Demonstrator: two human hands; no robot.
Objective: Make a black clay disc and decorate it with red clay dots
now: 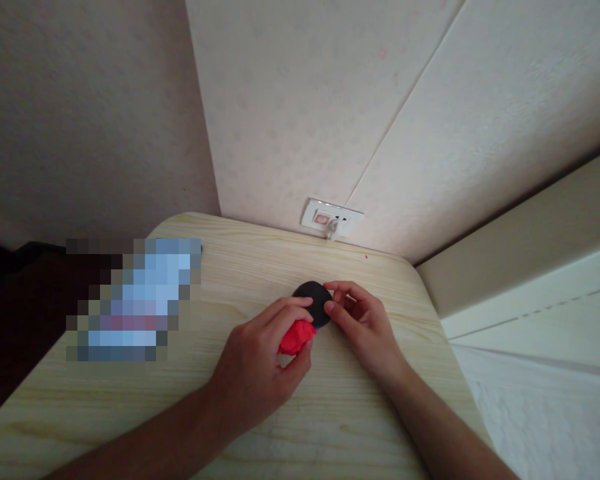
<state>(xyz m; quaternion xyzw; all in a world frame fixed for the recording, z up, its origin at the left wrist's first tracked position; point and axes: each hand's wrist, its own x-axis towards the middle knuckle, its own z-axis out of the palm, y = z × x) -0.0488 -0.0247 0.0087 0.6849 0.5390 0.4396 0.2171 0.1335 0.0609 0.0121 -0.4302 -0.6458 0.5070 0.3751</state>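
My left hand (253, 350) is closed around a bright red, crumpled soft lump (296, 338), its thumb below and its fingers above. Its fingertips also rest on the near left side of a round black disc (316, 293). On the disc's right edge, the thumb and index finger of my right hand (367, 327) pinch the rim. A sliver of something purple shows beneath the disc, mostly hidden. Both hands are low over the middle of a pale wood-grain table (340, 427).
A blurred-out rectangular object (145, 293), perhaps a screen, lies at the table's left. Behind the table, a wall socket (353, 220) holds a clear plug (333, 229). White furniture (530, 267) and quilted white cloth (525, 413) border the right side.
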